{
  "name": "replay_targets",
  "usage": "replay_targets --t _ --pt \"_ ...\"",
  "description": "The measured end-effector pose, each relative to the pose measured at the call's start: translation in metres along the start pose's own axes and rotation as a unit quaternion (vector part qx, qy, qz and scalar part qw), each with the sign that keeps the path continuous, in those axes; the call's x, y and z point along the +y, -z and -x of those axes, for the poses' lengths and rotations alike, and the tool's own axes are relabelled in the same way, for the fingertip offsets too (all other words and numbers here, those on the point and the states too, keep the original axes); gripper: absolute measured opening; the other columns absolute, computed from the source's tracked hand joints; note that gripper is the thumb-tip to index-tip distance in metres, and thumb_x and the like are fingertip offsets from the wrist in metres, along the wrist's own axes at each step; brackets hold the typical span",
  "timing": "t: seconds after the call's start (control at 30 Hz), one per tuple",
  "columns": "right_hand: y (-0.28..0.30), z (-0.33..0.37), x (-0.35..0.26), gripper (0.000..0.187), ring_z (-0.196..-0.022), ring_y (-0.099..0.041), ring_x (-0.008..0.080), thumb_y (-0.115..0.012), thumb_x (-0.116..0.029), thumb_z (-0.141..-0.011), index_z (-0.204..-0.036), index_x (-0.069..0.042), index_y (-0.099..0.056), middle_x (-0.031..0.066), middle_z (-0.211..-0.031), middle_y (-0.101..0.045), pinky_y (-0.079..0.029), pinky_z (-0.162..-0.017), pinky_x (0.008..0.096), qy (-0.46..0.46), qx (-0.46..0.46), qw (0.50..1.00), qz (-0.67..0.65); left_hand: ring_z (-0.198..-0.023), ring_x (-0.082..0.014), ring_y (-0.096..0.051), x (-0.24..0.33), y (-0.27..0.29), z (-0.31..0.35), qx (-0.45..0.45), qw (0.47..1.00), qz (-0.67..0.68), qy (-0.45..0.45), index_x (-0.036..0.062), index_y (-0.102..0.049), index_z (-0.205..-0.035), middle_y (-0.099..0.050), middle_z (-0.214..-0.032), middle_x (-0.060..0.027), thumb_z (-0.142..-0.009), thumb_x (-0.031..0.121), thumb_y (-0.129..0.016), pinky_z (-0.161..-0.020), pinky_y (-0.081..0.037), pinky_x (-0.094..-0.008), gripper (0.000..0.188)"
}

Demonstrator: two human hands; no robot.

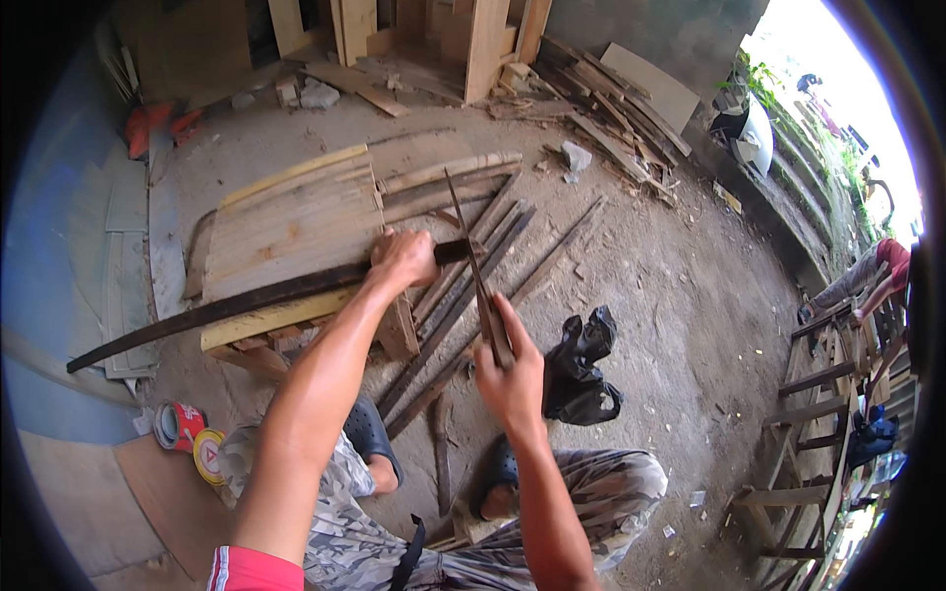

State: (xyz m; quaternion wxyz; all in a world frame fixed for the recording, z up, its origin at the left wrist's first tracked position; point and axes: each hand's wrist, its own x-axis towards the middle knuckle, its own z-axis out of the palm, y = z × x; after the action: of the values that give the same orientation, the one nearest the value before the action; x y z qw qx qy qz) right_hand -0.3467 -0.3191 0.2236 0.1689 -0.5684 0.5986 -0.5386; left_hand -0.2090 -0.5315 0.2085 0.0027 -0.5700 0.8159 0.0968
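Observation:
A long dark wooden strip (251, 298) lies across the front of a low wooden bench (291, 231) and reaches far out to the left. My left hand (404, 258) is closed around the strip near its right end, at the bench's right edge. In my right hand (514, 382) is a handsaw (480, 281), gripped by its wooden handle. The narrow blade points away from me and crosses the strip's right end, just right of my left hand. Whether the teeth have cut into the wood is too small to tell.
Several dark strips (463, 315) lie on the dirt floor beside the bench. A black plastic bag (581, 369) sits right of my right hand. Paint cans (179, 426) stand at left. Scrap wood (621, 108) is piled behind. Another person (867, 276) and a wooden ladder-like frame (808, 414) are at right.

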Motion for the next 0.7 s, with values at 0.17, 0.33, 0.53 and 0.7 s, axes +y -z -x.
replay_targets --t 0.17,0.33,0.53,0.7 --pt "0.064 0.102 -0.043 0.064 -0.093 -0.074 0.0194 -0.057 0.002 -0.082 -0.145 -0.002 -0.050 0.0207 -0.120 -0.071 -0.053 -0.080 0.0257 -0.157 -0.066 0.985 -0.023 -0.054 -0.0274 -0.061 -0.001 -0.002 0.006 -0.001 0.999 0.054 -0.005 0.0047 -0.068 -0.069 -0.064 -0.061 -0.0149 -0.073 0.004 -0.060 -0.098 -0.045 -0.0487 0.009" --pt "0.064 0.059 -0.059 0.061 -0.095 -0.075 0.0262 -0.058 0.001 -0.083 -0.143 -0.002 -0.052 0.0217 -0.118 -0.071 -0.056 -0.081 0.0308 -0.058 -0.066 0.996 0.033 -0.089 -0.0394 -0.072 0.005 0.014 0.006 -0.033 0.999 -0.005 -0.017 0.0043 -0.077 -0.087 -0.073 -0.089 -0.0240 -0.074 0.023 -0.071 -0.092 -0.055 -0.0455 0.024" --pt "-0.015 -0.040 -0.006 0.060 -0.087 -0.073 0.0350 -0.059 -0.007 -0.083 -0.143 -0.009 -0.054 0.0255 -0.107 -0.071 -0.055 -0.080 0.0372 -0.092 -0.038 0.995 -0.002 -0.095 -0.0364 -0.072 0.006 0.016 0.010 -0.002 1.000 0.010 -0.010 0.0014 -0.076 -0.093 -0.073 -0.095 -0.0233 -0.075 0.018 -0.068 -0.101 -0.049 -0.0461 0.026" --pt "0.025 0.042 -0.012 0.063 -0.109 -0.070 0.0307 -0.057 -0.002 -0.083 -0.145 -0.008 -0.052 0.0220 -0.124 -0.068 -0.052 -0.093 0.0330 -0.074 -0.023 0.996 -0.038 -0.082 -0.0343 -0.072 0.006 0.013 0.006 -0.048 0.998 0.049 0.017 -0.0011 -0.074 -0.085 -0.072 -0.079 -0.0212 -0.077 0.008 -0.062 -0.107 -0.040 -0.0489 0.017"
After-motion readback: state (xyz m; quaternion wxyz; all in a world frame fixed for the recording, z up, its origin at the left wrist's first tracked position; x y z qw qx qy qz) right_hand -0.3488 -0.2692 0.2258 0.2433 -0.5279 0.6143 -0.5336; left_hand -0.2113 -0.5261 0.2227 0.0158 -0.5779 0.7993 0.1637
